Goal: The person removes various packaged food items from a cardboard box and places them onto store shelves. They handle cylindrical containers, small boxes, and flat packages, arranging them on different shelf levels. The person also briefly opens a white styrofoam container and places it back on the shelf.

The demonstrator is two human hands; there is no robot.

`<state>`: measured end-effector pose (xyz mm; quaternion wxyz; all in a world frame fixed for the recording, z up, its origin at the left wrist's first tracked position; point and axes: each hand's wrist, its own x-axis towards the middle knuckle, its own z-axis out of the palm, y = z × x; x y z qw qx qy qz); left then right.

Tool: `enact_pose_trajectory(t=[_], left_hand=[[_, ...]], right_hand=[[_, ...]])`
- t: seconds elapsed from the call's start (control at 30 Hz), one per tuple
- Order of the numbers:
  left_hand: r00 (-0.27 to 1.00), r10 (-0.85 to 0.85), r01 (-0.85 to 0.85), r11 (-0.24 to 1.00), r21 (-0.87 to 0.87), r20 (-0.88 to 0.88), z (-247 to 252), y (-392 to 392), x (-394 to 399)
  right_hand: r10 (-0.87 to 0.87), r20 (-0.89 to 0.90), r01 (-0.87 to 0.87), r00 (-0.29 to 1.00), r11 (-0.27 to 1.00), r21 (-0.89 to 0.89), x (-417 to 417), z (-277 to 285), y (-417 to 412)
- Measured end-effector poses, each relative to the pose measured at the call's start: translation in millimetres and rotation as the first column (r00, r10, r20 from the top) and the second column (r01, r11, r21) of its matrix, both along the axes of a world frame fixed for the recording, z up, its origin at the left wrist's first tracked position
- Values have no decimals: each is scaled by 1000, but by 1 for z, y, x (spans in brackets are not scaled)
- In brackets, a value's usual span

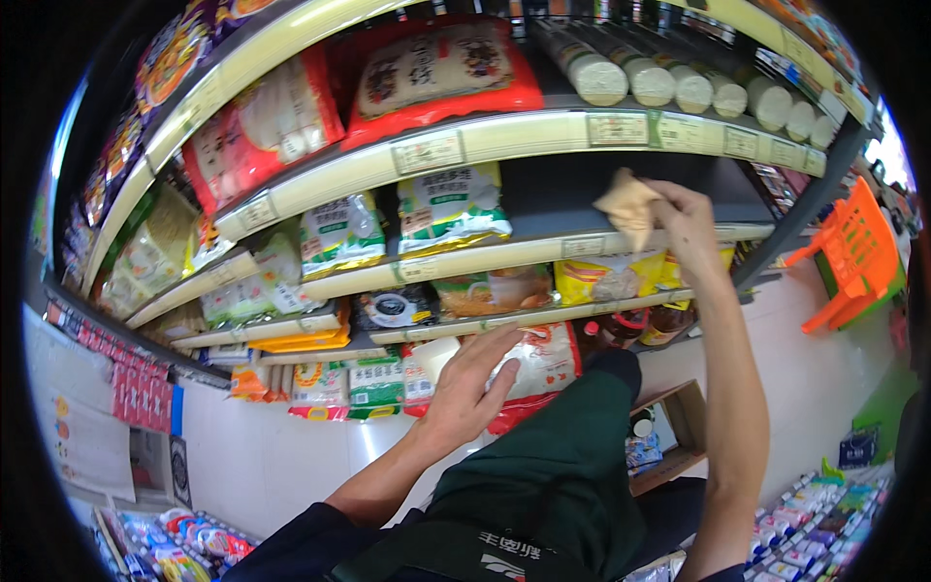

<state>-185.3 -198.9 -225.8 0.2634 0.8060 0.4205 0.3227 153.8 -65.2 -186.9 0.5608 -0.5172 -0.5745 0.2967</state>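
Observation:
My right hand (687, 218) grips a crumpled tan cloth (630, 207), slightly blurred, in front of a bare stretch of dark shelf board (553, 190). Left of that stretch stand two white-and-green food bags (452, 207) with gold lower edges. My left hand (473, 382) is held low with its fingers apart and nothing in it. Behind it, near the floor, lies a large red-and-white bag (542, 364). Yellow bags (607, 280) sit on the shelf below the cloth.
Wrapped cylindrical packs (596, 76) and red-edged noodle bags (436, 73) fill the shelf above. A dark shelf post (789, 207) slants at the right. Beyond it stands an orange plastic chair (847, 254). An open cardboard box (687, 422) holding items rests on the floor beside my leg.

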Motion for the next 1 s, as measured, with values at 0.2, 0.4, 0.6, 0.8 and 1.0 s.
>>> enact_pose_trajectory(t=[0.2,0.4,0.6,0.8,1.0], left_hand=[[999,-20,23,997,-75,47,-11,0,1],[987,48,13,926,-377,152,-47,12,-5],[825,318,288,474,-832,467,-145,6,-11],[635,644,430,164,-888,427,-201,-8,5],[534,788,289,170,-942,307,-255,-13,-10]], right_hand=[[205,-643,-374,738,917,-137,-41,2,-15],[235,-713,-451,660,884,-125,-62,-33,-41],[54,-548,-344,835,829,-442,-85,-173,-100],[-178,-660,-352,730,730,-586,-147,-272,-146],[148,-304,-311,941,732,-606,-180,-280,-145]])
